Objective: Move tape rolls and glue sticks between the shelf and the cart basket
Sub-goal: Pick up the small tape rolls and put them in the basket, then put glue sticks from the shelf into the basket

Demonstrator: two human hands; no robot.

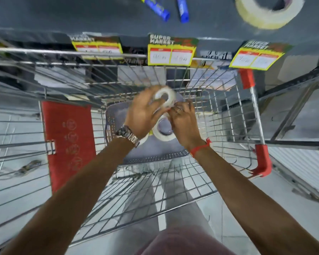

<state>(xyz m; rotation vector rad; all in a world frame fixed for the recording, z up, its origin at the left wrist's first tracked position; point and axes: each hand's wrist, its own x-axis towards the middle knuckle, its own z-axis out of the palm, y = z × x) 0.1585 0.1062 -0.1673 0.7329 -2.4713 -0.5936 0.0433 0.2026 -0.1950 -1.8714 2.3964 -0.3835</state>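
My left hand [143, 112] grips a white tape roll [164, 97] above the grey basket [155, 156] inside the wire cart [173, 181]. My right hand [184, 122] is close beside it, fingers touching that roll's lower edge and a second white tape roll [163, 134] that lies in the basket; whether it grips either is hidden. On the dark shelf [81, 11] above lie two blue glue sticks [159, 10] [182, 10] and a large pale tape roll [265, 13].
Yellow price tags [170, 54] hang along the shelf edge over the cart's far rim. A red child-seat flap [68, 140] stands at the cart's left. Red handle caps [263, 159] mark the cart's right side. Tiled floor surrounds the cart.
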